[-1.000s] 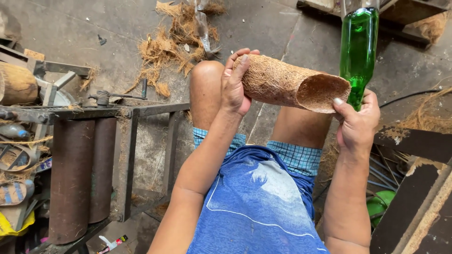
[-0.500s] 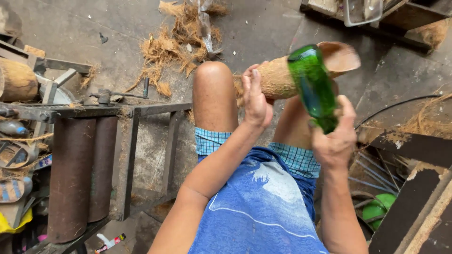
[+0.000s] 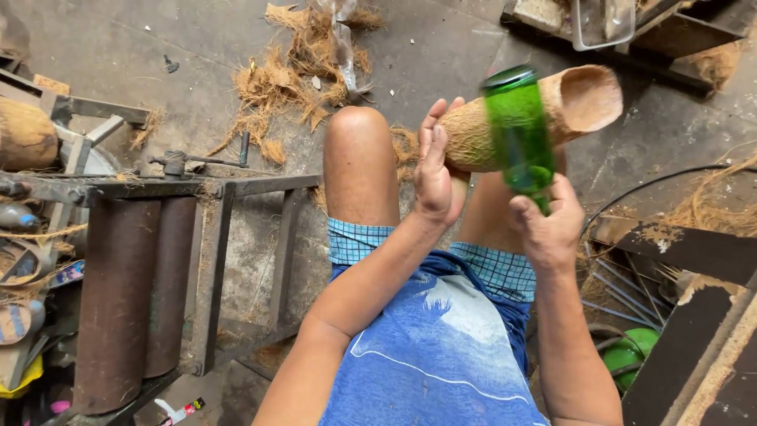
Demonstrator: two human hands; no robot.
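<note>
While the right hand [image 3: 546, 229] is clenched around the narrow neck end of a green glass bottle [image 3: 520, 126], the bottle stands base-up and slightly blurred, its side lying against the coconut husk piece [image 3: 481, 134] in front of it. The left hand [image 3: 435, 170] presses flat-palmed against the rounded closed end of that husk piece, fingers stretched upward and thumb tucked at the side, so the piece is braced rather than wrapped. The husk piece is a brown, fibrous, hollow tube lying roughly level above the person's bare knees, its open mouth turned to the right and showing a pale inner wall.

Below the hands sit checked shorts and a blue shirt. On the concrete floor [image 3: 197, 87] beyond the knee lies a scatter of loose coconut fibre [image 3: 284, 79]. To the left stands a rusty metal frame [image 3: 213, 260] carrying two dark rollers [image 3: 130, 292], with another husk [image 3: 24, 134] resting at its far corner. At the right edge are dark boards [image 3: 686, 244] and a small green object [image 3: 631, 355] near the floor.
</note>
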